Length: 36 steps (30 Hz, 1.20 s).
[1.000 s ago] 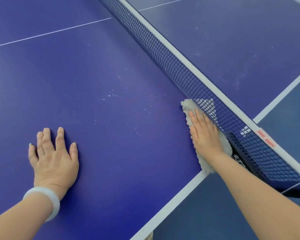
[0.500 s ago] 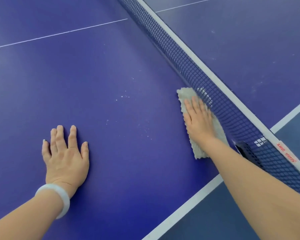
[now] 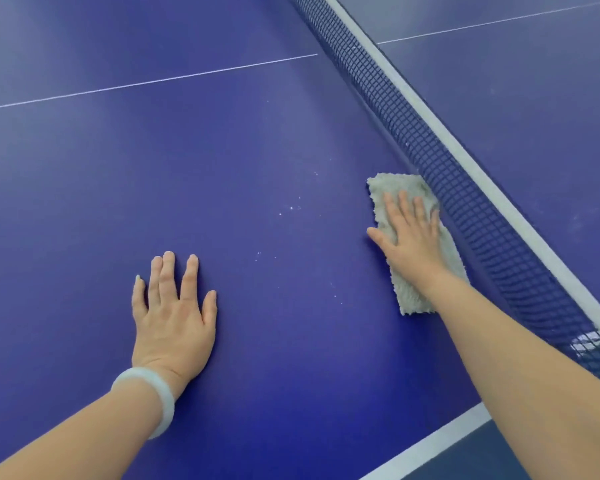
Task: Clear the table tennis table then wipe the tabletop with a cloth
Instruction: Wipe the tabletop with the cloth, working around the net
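A pale grey fluffy cloth [image 3: 392,188] lies flat on the blue tabletop [image 3: 222,161], its long side against the foot of the net [image 3: 440,168]. My right hand [image 3: 409,237] presses down on the cloth with straight fingers pointing away from me. My left hand [image 3: 174,313] rests flat on the bare tabletop to the left, fingers spread, with a white bangle on the wrist. Small white specks dot the surface between the two hands.
The dark net with its white top band runs diagonally from top centre to the right edge. The white side line [image 3: 430,448] marks the table's near edge at lower right. A thin white centre line [image 3: 146,84] crosses the far left half.
My right hand has slid the cloth along the net, away from the table's edge and the net post. My left hand stays flat on the table.
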Each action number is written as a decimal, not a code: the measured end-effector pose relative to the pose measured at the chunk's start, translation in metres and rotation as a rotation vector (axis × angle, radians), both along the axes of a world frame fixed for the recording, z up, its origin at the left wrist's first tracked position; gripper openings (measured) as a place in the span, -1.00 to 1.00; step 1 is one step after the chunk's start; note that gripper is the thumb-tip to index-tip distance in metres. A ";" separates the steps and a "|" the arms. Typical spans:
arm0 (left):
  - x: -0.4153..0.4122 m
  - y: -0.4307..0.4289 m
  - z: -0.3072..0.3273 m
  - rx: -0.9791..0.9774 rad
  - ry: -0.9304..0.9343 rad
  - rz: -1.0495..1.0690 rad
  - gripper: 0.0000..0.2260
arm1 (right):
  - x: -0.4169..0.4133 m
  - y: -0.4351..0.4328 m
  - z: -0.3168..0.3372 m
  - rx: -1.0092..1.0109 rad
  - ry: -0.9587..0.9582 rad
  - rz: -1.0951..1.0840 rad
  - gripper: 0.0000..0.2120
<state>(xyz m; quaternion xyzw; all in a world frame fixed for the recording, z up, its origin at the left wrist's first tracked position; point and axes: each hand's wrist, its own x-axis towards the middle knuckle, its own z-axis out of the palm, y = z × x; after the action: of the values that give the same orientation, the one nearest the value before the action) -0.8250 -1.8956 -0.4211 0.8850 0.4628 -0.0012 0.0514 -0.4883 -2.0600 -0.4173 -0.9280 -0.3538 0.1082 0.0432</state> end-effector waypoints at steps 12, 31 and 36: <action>0.001 -0.001 0.002 -0.002 -0.004 -0.006 -0.38 | -0.023 0.015 -0.006 0.072 0.003 0.279 -0.36; -0.001 0.015 0.020 -0.094 -0.149 -0.036 -0.44 | -0.011 0.063 -0.008 -0.009 -0.108 0.114 -0.36; 0.038 0.070 0.020 -0.062 -0.097 0.070 -0.48 | 0.025 0.122 -0.006 -0.040 -0.083 -0.054 -0.28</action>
<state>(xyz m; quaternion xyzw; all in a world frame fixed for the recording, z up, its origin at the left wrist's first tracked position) -0.7871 -1.8260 -0.4012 0.8652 0.4903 0.0293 0.1011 -0.4634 -1.9375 -0.4229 -0.9416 -0.3280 0.0755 0.0128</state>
